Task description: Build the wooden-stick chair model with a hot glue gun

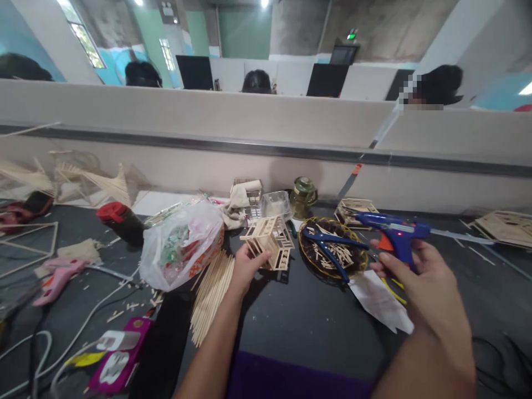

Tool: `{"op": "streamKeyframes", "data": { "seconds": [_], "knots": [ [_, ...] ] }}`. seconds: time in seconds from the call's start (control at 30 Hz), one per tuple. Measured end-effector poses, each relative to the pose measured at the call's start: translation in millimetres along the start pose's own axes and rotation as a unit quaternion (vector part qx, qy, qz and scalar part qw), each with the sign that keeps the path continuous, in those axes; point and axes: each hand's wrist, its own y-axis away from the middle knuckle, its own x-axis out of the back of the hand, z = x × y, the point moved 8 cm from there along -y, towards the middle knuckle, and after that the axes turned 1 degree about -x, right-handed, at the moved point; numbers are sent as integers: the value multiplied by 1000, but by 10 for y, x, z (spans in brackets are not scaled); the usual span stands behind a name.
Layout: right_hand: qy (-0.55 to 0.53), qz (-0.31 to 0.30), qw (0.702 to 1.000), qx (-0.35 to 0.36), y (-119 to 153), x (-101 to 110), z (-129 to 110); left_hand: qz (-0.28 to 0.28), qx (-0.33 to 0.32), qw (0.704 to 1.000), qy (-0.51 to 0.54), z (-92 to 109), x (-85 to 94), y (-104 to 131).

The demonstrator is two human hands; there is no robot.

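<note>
A small framework model of thin wooden sticks is gripped in my left hand, thumb on its near side, just above the table. At the right, my right hand is closed on the handle of a blue glue gun with an orange trigger. Its nozzle points left, and a clear glue stick juts from its back. Blue-handled pliers lie across a round basket of short stick pieces. Their head reaches my right fingertips; whether these pinch it I cannot tell. A crumpled white paper lies below.
Long wooden sticks lie beside my left forearm, near a plastic bag. Further left are a pink glue gun, cables and a magenta power strip. A green jar stands behind; a partition bounds the table.
</note>
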Motion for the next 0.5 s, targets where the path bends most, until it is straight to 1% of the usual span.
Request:
{"op": "streamKeyframes", "data": {
  "seconds": [0.07,0.1,0.2,0.33,0.4,0.5],
  "knots": [
    [-27,-71,997,-12,54,-268,-63,-13,3,1000,-13,-15,23,-26],
    [-21,-101,995,-15,81,-360,-56,-18,2,1000,-18,-21,37,-33],
    [6,-169,985,-24,159,-521,52,-21,3,999,-29,-30,74,-32],
    [37,-255,965,-44,292,-749,149,-41,17,999,-16,-30,59,-5],
    [53,-288,955,-56,368,-900,152,-50,18,999,-11,-24,49,9],
    [61,-302,950,-50,440,-1094,135,-61,22,998,-11,-36,46,21]
  ]
}}
